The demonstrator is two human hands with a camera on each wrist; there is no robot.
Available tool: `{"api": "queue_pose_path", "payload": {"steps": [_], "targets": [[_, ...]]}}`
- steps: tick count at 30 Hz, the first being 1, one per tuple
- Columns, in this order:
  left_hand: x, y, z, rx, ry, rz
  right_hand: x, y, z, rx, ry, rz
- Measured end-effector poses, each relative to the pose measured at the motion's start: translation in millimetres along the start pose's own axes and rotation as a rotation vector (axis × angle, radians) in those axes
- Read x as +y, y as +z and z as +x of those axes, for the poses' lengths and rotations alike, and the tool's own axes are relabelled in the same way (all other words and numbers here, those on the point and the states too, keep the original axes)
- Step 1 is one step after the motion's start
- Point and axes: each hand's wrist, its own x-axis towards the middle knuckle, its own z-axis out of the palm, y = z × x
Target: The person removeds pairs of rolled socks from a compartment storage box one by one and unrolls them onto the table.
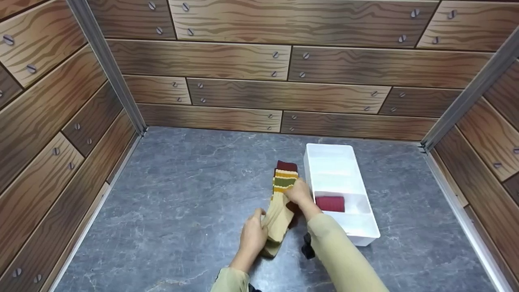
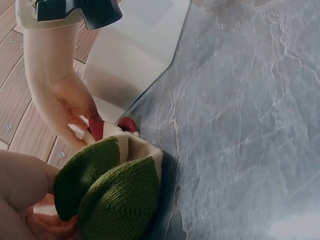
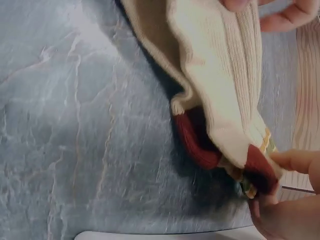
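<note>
A pair of cream ribbed socks (image 1: 277, 217) lies lengthwise on the grey surface, one over the other. Their dark red cuffs and mustard and green stripes point away from me. My left hand (image 1: 253, 233) holds them by the near end, thumb on one side; the green toes (image 2: 125, 195) show beside its fingers in the left wrist view. Farther up, my right hand (image 1: 299, 193) pinches the socks between thumb and fingers, near the dark red heels (image 3: 195, 142) and below the stripes. The right wrist view shows the two heels apart, one sock's edge folded.
Right of the socks, close to my right forearm, stands a white divided box (image 1: 330, 159). One of its compartments holds a dark red rolled fabric piece (image 1: 330, 204). Wood-patterned walls (image 1: 227, 93) enclose the grey surface at the back and both sides.
</note>
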Motion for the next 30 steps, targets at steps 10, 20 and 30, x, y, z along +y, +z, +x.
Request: {"api": "queue_pose_path", "payload": {"steps": [10, 20, 30], "targets": [[-4.2, -7.0, 2.4, -0.015, 0.070, -0.034, -0.8, 2.3, 0.6, -0.102, -0.152, -0.048], [-8.8, -34.4, 1.7, 0.075, 0.018, -0.062, -17.3, 12.1, 4.5, -0.082, -0.335, 0.139], [-19.4, -55.0, -4.2, 0.108, -0.097, -0.004, -35.8, 34.3, 1.8, -0.201, -0.430, 0.140]]}}
